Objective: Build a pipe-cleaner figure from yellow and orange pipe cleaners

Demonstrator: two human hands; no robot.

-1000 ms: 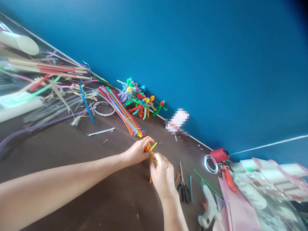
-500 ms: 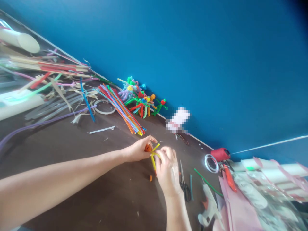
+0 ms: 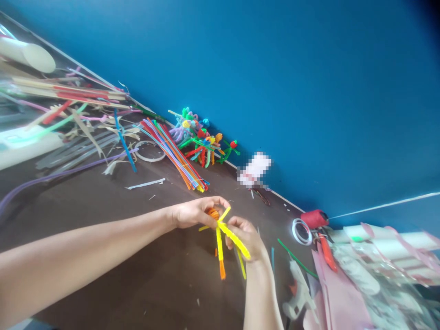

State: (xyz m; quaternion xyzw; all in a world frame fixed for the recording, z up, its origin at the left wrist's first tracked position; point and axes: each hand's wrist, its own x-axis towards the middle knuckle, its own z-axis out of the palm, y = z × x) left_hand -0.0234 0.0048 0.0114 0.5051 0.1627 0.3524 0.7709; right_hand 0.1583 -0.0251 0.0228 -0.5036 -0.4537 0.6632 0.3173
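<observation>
A pipe-cleaner figure (image 3: 220,243) with a coiled orange head and yellow limbs is held up over the dark table; one leg ends in an orange tip. My left hand (image 3: 192,213) pinches it just below the head, thumb and fingers closed. Close by on the right, my right hand (image 3: 248,237) has curled fingers closed at a yellow pipe cleaner (image 3: 237,240) that runs out from the figure's body. Another yellow strand hangs beneath that hand. My right fingertips are partly hidden. A small orange offcut (image 3: 216,252) lies behind the figure.
Beyond my hands lie a bundle of coloured pipe cleaners (image 3: 175,153) and several finished figures (image 3: 202,142) by the blue wall. To the right are a glue gun (image 3: 299,291), a tape roll (image 3: 302,232) and red thread (image 3: 313,220). Sticks and strips clutter the left.
My right hand has moved slightly right and turned, bringing a thick yellow strand into view in front of it. The left hand keeps its hold, and more of the figure's legs shows.
</observation>
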